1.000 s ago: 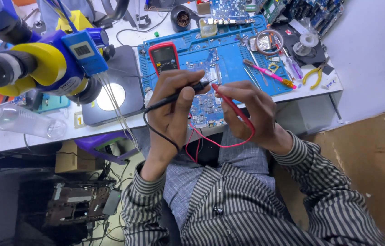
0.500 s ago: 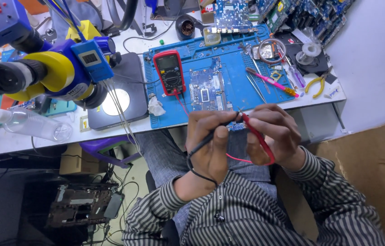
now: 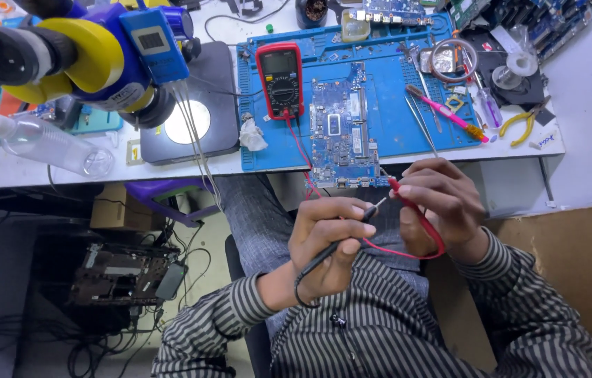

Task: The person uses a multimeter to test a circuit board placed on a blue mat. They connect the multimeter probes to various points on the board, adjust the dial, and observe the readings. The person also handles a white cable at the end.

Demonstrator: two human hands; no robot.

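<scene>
The left hand (image 3: pixel 331 241) is pinching the black probe (image 3: pixel 338 241), and the right hand (image 3: pixel 439 203) is pinching the red probe (image 3: pixel 415 206), both over the lap, below the blue mat (image 3: pixel 387 126) holding the circuit board (image 3: pixel 339 133) and multimeter (image 3: pixel 280 78).

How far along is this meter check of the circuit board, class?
Done: multimeter set out beside the circuit board on the blue mat. In hand: left hand holds the black probe, right hand the red probe, tips near together off the board. Left: probing the board.

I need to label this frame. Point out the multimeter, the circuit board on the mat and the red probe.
multimeter (image 3: pixel 280 78), head view, on its dial.
circuit board (image 3: pixel 340 133), head view, middle of the board.
red probe (image 3: pixel 418 212), head view, on its red handle.
</scene>
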